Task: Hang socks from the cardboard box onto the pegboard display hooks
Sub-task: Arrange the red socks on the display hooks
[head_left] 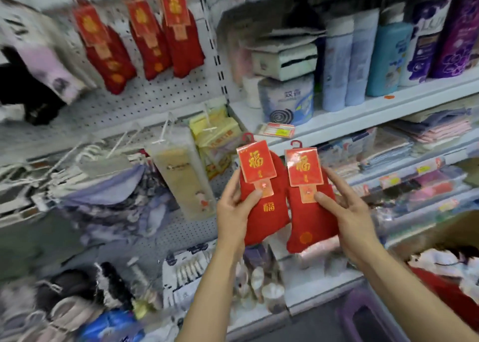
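My left hand [234, 207] grips a red sock pair [264, 220] with a red and gold card and a small red hook on top. Beside it, my right hand [347, 209] grips a second red sock pair [311, 227] of the same kind, thumb on its card. Both pairs are held upright in front of the shelves, side by side and just apart. Three matching red sock pairs [141, 38] hang from hooks on the white pegboard [134, 100] at the upper left. The cardboard box [430, 234] sits at the lower right with more socks inside.
Other socks and yellow packets [178, 175] hang on lower pegboard hooks at the left. Shelves [388, 111] at the right carry bottles, tissue rolls and folded cloths. A purple stool [363, 315] stands below my right arm.
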Motion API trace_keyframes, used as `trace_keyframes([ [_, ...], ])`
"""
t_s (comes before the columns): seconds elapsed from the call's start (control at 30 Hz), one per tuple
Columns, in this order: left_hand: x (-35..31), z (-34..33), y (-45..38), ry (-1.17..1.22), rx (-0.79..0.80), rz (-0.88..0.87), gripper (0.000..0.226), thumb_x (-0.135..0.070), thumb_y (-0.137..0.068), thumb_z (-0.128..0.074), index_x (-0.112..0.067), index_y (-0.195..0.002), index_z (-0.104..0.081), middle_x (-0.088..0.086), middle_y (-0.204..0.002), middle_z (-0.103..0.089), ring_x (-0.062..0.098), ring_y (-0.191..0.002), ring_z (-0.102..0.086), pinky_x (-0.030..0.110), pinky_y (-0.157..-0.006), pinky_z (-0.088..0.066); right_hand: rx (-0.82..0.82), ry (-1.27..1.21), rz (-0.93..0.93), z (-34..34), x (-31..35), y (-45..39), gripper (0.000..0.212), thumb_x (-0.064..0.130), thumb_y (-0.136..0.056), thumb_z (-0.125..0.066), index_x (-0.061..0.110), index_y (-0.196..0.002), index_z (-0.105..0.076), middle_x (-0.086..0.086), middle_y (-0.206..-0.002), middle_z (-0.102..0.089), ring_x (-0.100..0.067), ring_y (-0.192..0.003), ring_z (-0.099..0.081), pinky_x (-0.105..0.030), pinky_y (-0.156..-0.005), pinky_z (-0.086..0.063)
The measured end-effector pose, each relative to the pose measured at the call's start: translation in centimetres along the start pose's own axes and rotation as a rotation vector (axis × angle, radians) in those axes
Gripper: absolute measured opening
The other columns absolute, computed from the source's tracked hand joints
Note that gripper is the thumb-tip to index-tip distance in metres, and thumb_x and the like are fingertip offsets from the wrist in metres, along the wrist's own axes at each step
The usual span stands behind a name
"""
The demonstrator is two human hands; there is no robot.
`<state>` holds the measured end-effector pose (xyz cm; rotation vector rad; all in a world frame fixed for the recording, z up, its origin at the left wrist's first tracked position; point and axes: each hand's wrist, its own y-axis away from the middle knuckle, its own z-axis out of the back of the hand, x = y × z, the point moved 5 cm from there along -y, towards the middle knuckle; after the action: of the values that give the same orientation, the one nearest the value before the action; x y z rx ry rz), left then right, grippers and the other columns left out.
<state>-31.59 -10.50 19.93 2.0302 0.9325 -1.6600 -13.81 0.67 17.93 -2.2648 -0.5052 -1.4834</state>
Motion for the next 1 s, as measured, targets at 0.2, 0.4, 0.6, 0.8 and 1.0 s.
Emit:
trace_keyframes([
  [0.2,-5.4,5.4,-1.0,0.015,-0.169,-0.142,0.059,-0.005,-0.085,-0.072,-0.039,-0.131,-0.057,-0.001,-0.119,-0.072,0.027,-0.107,-0.070,0.050,-0.085,-0.058,0.190,-0.006,0.075,-8.1,1.8,-2.5,0.055,0.002,-0.090,-0.063,0.033,-0.135,-0.057,-0.002,-0.104,-0.076,-0.010,-0.089,-0.072,-0.020,-0.068,-0.056],
  [0.4,-9.9,7.6,-2.7,0.014,-0.284,-0.244,0.056,-0.014,-0.077,-0.076,-0.045,-0.121,-0.061,0.000,-0.122,-0.071,0.027,-0.110,-0.068,0.053,-0.087,-0.057,0.324,-0.032,0.107,-13.5,3.6,-5.6,0.054,0.005,-0.090,-0.064,0.035,-0.135,-0.057,-0.005,-0.112,-0.074,-0.015,-0.097,-0.071,-0.023,-0.073,-0.057],
  [0.6,-13.0,8.3,-5.2,-0.013,-0.349,-0.311,0.057,-0.005,-0.085,-0.072,-0.039,-0.129,-0.058,0.001,-0.113,-0.074,0.030,-0.105,-0.070,0.052,-0.088,-0.057,0.411,-0.054,0.117,-17.0,5.3,-8.8,0.053,0.008,-0.091,-0.065,0.036,-0.136,-0.056,-0.001,-0.119,-0.072,-0.017,-0.106,-0.070,-0.025,-0.076,-0.058],
  [0.8,-17.1,9.1,-9.1,-0.060,-0.332,-0.379,0.061,-0.005,-0.085,-0.072,-0.030,-0.138,-0.055,0.004,-0.113,-0.074,0.027,-0.101,-0.072,0.045,-0.081,-0.060,0.418,-0.050,0.164,-20.7,7.0,-12.2,0.053,0.006,-0.093,-0.063,0.036,-0.137,-0.055,0.003,-0.115,-0.073,-0.012,-0.102,-0.071,-0.023,-0.073,-0.057],
  [1.0,-20.0,11.1,-14.1,-0.069,-0.262,-0.401,0.058,-0.006,-0.086,-0.073,-0.040,-0.130,-0.057,-0.003,-0.110,-0.075,0.022,-0.097,-0.073,0.036,-0.071,-0.061,0.380,-0.045,0.239,-24.6,8.0,-15.7,0.055,0.002,-0.094,-0.061,0.030,-0.141,-0.051,0.015,-0.099,-0.076,-0.007,-0.094,-0.072,-0.021,-0.070,-0.057],
])
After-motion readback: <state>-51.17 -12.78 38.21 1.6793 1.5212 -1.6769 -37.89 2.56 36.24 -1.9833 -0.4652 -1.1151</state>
